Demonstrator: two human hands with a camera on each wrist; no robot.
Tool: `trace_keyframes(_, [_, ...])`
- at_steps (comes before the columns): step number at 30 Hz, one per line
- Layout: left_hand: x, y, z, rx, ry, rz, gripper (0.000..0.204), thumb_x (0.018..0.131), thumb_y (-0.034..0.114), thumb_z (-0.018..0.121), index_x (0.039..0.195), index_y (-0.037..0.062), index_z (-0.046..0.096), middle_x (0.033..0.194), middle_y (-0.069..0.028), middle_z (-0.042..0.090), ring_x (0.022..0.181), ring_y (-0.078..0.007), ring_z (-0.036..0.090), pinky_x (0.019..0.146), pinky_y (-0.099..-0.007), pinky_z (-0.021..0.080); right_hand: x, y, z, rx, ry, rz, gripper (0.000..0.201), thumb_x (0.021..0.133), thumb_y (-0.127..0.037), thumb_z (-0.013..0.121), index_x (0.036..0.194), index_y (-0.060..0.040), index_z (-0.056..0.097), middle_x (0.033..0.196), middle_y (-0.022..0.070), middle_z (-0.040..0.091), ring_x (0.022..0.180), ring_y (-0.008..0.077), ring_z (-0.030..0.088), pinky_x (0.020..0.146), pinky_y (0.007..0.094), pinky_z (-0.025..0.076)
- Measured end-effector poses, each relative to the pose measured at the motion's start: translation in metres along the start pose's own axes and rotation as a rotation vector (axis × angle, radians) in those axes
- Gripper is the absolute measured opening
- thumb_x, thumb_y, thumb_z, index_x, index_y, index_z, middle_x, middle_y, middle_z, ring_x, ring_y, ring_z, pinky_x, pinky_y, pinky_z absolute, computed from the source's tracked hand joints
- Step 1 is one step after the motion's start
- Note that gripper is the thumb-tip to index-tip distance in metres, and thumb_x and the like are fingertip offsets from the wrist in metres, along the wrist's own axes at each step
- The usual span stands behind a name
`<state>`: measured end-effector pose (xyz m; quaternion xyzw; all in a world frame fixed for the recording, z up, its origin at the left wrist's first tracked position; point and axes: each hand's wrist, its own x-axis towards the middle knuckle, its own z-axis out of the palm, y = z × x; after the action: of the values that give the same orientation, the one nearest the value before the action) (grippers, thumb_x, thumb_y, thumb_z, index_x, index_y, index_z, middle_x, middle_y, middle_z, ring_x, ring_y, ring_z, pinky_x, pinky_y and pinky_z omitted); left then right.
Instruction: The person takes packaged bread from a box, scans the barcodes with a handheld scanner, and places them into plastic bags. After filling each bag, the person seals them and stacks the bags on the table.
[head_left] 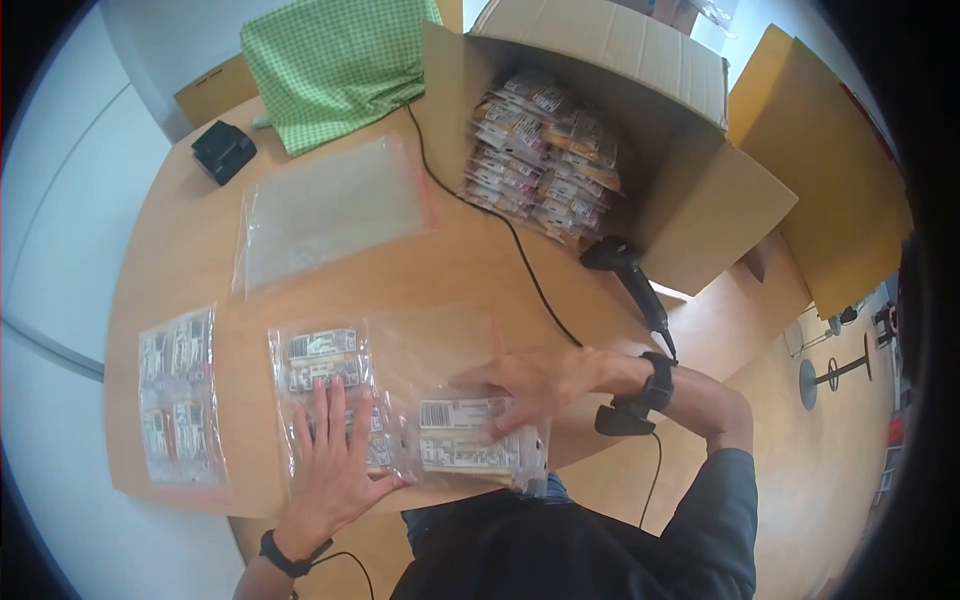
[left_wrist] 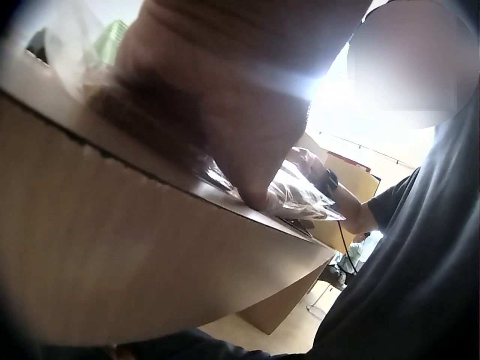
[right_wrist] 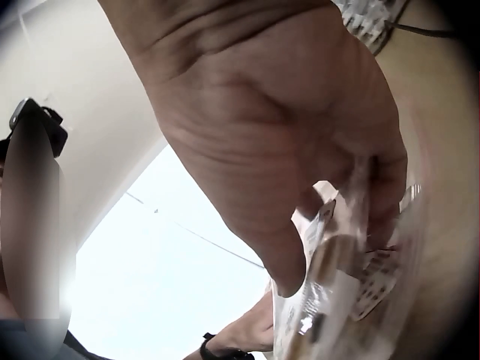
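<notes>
My left hand (head_left: 335, 465) lies with spread fingers on a clear plastic bag (head_left: 385, 330) at the table's front. Under those fingers, labelled packets (head_left: 322, 345) show through the film, partly covered by the hand. My right hand (head_left: 535, 385) holds a pair of labelled packets (head_left: 465, 455) at the bag's right part, thumb on the near side and fingers at the far edge. From the right wrist, the thumb and curled fingers sit either side of the packets (right_wrist: 322, 300), with clear film around them. In the left wrist view the left hand (left_wrist: 232, 112) hides most of the bag.
A filled bag of packets (head_left: 180, 400) lies at the left. Behind are flat clear bags (head_left: 335, 215), a black device (head_left: 223, 152) and a green checked cloth (head_left: 340, 70). An open carton (head_left: 700, 190) holds many packets (head_left: 545, 150); a corded barcode scanner (head_left: 635, 285) lies before it.
</notes>
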<state>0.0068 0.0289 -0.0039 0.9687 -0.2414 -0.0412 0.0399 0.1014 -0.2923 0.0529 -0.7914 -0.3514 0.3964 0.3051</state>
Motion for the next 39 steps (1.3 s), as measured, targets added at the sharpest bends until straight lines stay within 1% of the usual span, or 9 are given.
trace_keyframes(4, [-0.001, -0.002, 0.002, 0.000, 0.022, 0.011, 0.126, 0.076, 0.080, 0.068, 0.163, 0.0014, 0.022, 0.168, -0.0351, 0.013, 0.156, -0.0533, 0.009, 0.119, -0.0732, 0.010, -0.023, 0.024, 0.025, 0.109, 0.096, -0.002, 0.057, 0.099, -0.039, 0.069, 0.136, 0.0031, 0.057, 0.115, 0.0204, 0.069, 0.110, 0.0303, 0.066, 0.092, 0.0388, 0.052])
trace_keyframes(8, [-0.001, -0.002, 0.001, -0.002, 0.035, 0.023, 0.125, 0.077, 0.082, 0.065, 0.163, 0.0014, 0.024, 0.167, -0.0354, 0.014, 0.156, -0.0542, 0.010, 0.118, -0.0739, 0.010, -0.073, 0.005, 0.015, 0.769, 0.725, 0.181, 0.044, 0.102, -0.032, 0.069, 0.130, 0.0004, 0.060, 0.113, 0.0071, 0.071, 0.107, 0.0187, 0.067, 0.091, 0.0368, 0.055])
trace_keyframes(14, [-0.002, -0.003, 0.004, 0.024, 0.057, 0.031, 0.122, 0.080, 0.084, 0.060, 0.162, 0.0013, 0.025, 0.166, -0.0358, 0.016, 0.155, -0.0548, 0.012, 0.118, -0.0738, 0.010, -0.089, 0.044, -0.070, 1.152, 1.536, -0.255, 0.033, 0.105, -0.027, 0.064, 0.126, -0.0020, 0.061, 0.110, 0.0080, 0.069, 0.097, 0.0175, 0.069, 0.079, 0.0352, 0.061])
trace_keyframes(20, [-0.002, -0.004, 0.008, 0.072, 0.036, 0.023, 0.126, 0.077, 0.087, 0.060, 0.162, 0.0014, 0.026, 0.167, -0.0358, 0.015, 0.156, -0.0529, 0.011, 0.120, -0.0709, 0.008, -0.064, 0.106, -0.149, 1.637, 1.702, -0.748, 0.041, 0.111, -0.026, 0.049, 0.126, 0.0116, 0.051, 0.120, 0.0218, 0.065, 0.108, 0.0315, 0.066, 0.095, 0.0415, 0.061])
trace_keyframes(23, [-0.003, -0.004, 0.009, 0.089, 0.060, 0.029, 0.126, 0.077, 0.088, 0.059, 0.161, -0.0001, 0.027, 0.166, -0.0358, 0.016, 0.156, -0.0524, 0.011, 0.120, -0.0706, 0.009, -0.043, 0.100, -0.091, 1.798, 1.532, -0.764, 0.040, 0.112, -0.025, 0.046, 0.127, 0.0116, 0.050, 0.121, 0.0233, 0.064, 0.107, 0.0310, 0.067, 0.098, 0.0407, 0.060])
trace_keyframes(28, [-0.004, -0.010, -0.005, -0.004, -0.003, 0.082, 0.123, 0.080, 0.084, 0.060, 0.162, -0.0002, 0.024, 0.166, -0.0353, 0.017, 0.155, -0.0526, 0.014, 0.118, -0.0724, 0.012, -0.036, 0.024, 0.007, 1.444, 1.346, -0.327, 0.035, 0.111, -0.027, 0.050, 0.123, 0.0041, 0.060, 0.106, 0.0128, 0.068, 0.097, 0.0231, 0.067, 0.088, 0.0317, 0.057])
trace_keyframes(31, [-0.012, -0.037, -0.021, -0.186, 0.064, -0.020, 0.127, 0.078, 0.083, 0.064, 0.162, -0.0020, 0.021, 0.167, -0.0351, 0.015, 0.156, -0.0517, 0.014, 0.121, -0.0678, 0.013, -0.048, 0.012, 0.025, 0.964, 0.928, -0.061, 0.034, 0.110, -0.023, 0.052, 0.128, 0.0049, 0.060, 0.104, 0.0131, 0.070, 0.089, 0.0217, 0.067, 0.085, 0.0313, 0.055])
trace_keyframes(33, [-0.019, -0.044, -0.026, -0.202, 0.040, -0.123, 0.129, 0.077, 0.082, 0.066, 0.162, -0.0027, 0.019, 0.167, -0.0352, 0.014, 0.156, -0.0512, 0.014, 0.122, -0.0658, 0.014, -0.055, 0.010, 0.030, 0.101, 0.567, 0.183, 0.041, 0.111, -0.023, 0.051, 0.142, 0.0050, 0.054, 0.114, 0.0098, 0.072, 0.098, 0.0205, 0.071, 0.087, 0.0332, 0.056])
trace_keyframes(39, [-0.023, -0.024, -0.012, -0.092, -0.086, -0.077, 0.132, 0.078, 0.082, 0.066, 0.161, -0.0079, 0.016, 0.166, -0.0395, 0.004, 0.155, -0.0563, 0.004, 0.125, -0.0626, 0.009, -0.036, 0.023, 0.043, 0.400, 0.532, 0.102, 0.045, 0.110, -0.019, 0.051, 0.147, 0.0067, 0.047, 0.126, 0.0156, 0.070, 0.107, 0.0250, 0.072, 0.094, 0.0368, 0.057])
